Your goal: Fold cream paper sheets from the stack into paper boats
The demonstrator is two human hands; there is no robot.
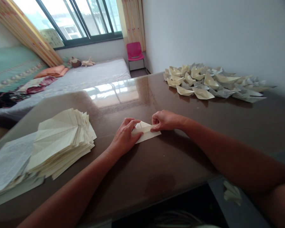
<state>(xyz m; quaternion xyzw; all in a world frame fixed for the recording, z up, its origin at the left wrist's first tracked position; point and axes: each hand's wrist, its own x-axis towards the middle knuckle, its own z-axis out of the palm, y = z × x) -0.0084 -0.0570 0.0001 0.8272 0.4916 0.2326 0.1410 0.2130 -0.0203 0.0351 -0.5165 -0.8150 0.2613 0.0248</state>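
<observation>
A small folded sheet of cream paper lies on the brown table, with a pointed top and a folded band across its middle. My left hand grips its left end, the thumb on the near side and the fingers bent over the far side. At the right end, my right hand pinches the band between thumb and curled fingers. Parts of the paper's two ends are hidden under the fingers.
To the left stands a thick stack of creased paper sheets. Many folded paper boats crowd the table's far right by the wall. The glossy table reflects the window. Beyond it are a bed and a pink chair.
</observation>
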